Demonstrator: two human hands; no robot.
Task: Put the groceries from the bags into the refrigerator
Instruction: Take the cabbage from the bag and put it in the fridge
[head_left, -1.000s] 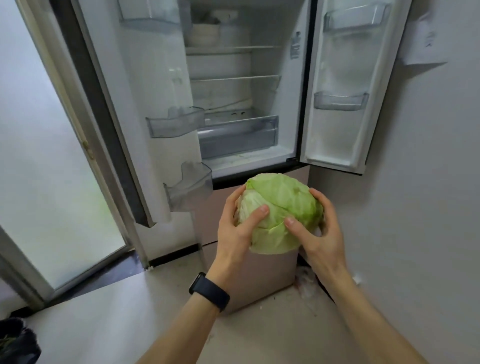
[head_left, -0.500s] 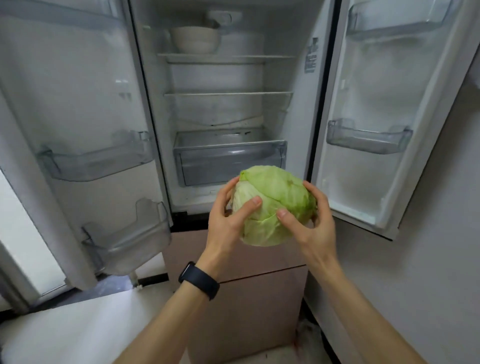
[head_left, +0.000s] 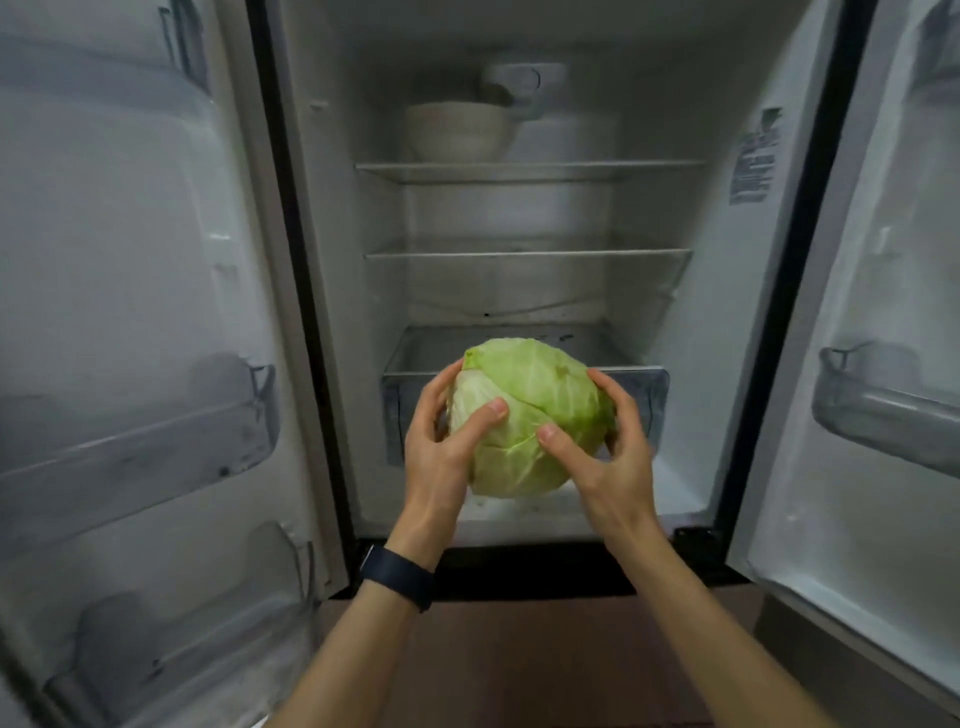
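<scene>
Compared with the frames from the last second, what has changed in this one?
The person has closed in on the refrigerator, carrying the cabbage forward and up, from below the open compartment to in front of the crisper drawer. Nothing was taken or released: left hand and right hand grip it as before. The bowl stays on the top shelf.

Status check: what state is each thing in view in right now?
cabbage: whole, held up before the fridge
left hand: grips the cabbage's left side
right hand: grips its right side
left door: open
right door: open
bowl: upright on the top shelf
</scene>
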